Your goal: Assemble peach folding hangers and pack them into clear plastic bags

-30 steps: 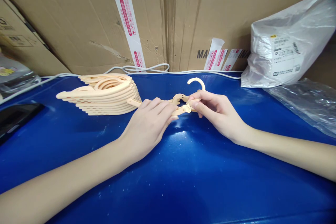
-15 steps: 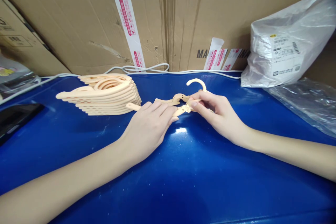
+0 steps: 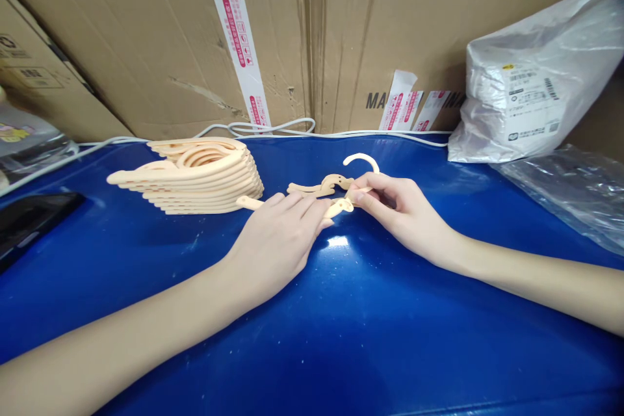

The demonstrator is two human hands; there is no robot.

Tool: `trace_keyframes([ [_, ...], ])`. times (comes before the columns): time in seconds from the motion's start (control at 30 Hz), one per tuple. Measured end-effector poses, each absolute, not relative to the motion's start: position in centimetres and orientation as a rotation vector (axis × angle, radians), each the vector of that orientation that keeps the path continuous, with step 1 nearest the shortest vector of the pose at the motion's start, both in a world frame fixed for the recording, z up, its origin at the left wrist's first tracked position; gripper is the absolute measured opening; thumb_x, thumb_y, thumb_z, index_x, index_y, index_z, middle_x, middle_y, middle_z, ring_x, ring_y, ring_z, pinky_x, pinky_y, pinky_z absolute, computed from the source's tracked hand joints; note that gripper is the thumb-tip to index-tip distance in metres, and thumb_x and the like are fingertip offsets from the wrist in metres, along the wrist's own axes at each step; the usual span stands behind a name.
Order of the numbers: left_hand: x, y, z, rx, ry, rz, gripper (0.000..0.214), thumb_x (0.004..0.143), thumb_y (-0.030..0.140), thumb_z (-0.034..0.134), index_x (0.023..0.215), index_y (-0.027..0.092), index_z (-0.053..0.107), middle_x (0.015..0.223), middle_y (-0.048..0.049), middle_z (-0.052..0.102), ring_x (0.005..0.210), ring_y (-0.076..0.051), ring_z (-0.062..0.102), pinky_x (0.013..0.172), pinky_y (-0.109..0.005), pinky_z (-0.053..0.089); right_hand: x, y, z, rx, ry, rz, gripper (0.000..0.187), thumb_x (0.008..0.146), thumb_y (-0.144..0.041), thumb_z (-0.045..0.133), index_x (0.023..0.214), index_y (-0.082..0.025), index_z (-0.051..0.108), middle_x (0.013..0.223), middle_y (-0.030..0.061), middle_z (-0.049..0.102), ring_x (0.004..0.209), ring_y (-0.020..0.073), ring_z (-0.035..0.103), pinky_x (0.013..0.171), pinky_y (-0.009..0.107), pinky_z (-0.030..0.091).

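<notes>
My left hand (image 3: 277, 240) is closed over a beige folding-hanger arm (image 3: 250, 203), whose rounded tip sticks out on the left. The arm's inner end, with a small hole, shows to the right of my fingers. A curved hanger hook (image 3: 363, 158) is pinched in my right hand (image 3: 397, 208), its open curve rising above the fingers. The two pieces meet or nearly meet between my hands; fingers hide whether they are joined. Just behind lies another beige hanger piece (image 3: 312, 190), partly covered by my right hand. A neat stack of beige hangers (image 3: 209, 192) stands left of my hands.
The blue tabletop (image 3: 341, 338) reaches back to tall cardboard boxes (image 3: 170, 58). A white cable (image 3: 273, 128) runs along the rear edge. White plastic bag (image 3: 526, 91) and clear plastic film (image 3: 570, 188) sit at right; a black phone-like object (image 3: 34, 224) lies at left.
The hook has tipped slightly down and to the left in my right hand. My left hand stays almost in place on the hanger arm.
</notes>
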State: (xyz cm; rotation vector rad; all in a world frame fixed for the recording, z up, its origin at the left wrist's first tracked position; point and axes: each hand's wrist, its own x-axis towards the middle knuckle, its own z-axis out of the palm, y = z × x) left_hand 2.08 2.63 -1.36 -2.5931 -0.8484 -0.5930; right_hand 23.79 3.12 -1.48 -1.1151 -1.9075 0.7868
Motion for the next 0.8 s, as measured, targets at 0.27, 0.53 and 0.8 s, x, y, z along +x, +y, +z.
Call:
trace_keyframes([
  [0.27, 2.2, 2.7, -1.4, -2.573, -0.834, -0.612, 0.030, 0.104, 0.021, 0.035, 0.106, 0.010, 0.063, 0.094, -0.0113, 0.073, 0.081, -0.026, 0.068, 0.064, -0.036, 0.045, 23.7, 3.0, -1.5, -1.088, -1.920, 0.756, 0.023, 0.098, -0.036, 0.055, 0.086, -0.018, 0.063, 0.072, -0.0031, 0.057, 0.064, 0.0105, 0.048, 0.058, 0.026, 0.032],
  [0.53, 2.2, 1.6, -0.6, -2.726, -0.975, -0.713, 0.037, 0.101, 0.015, 0.039, 0.135, 0.008, 0.051, 0.112, -0.0119, 0.072, 0.096, -0.024, 0.071, 0.075, -0.035, 0.054, 23.4, 2.0, -0.8, -1.061, -2.001, 0.679, 0.020, 0.101, -0.037, 0.049, 0.098, -0.021, 0.060, 0.095, 0.0027, 0.065, 0.083, 0.0161, 0.060, 0.072, 0.029, 0.046],
  [0.8, 1.8, 1.3, 1.6, -3.212, -1.665, -1.391, 0.027, 0.094, 0.028, 0.056, 0.120, 0.022, 0.057, 0.098, -0.0018, 0.069, 0.063, -0.013, 0.067, 0.048, -0.022, 0.055, 23.6, 1.9, -0.8, -1.047, -2.225, 0.140, 0.008, 0.098, -0.020, 0.052, 0.105, -0.022, 0.056, 0.095, 0.0038, 0.061, 0.087, 0.0191, 0.054, 0.073, 0.033, 0.044],
])
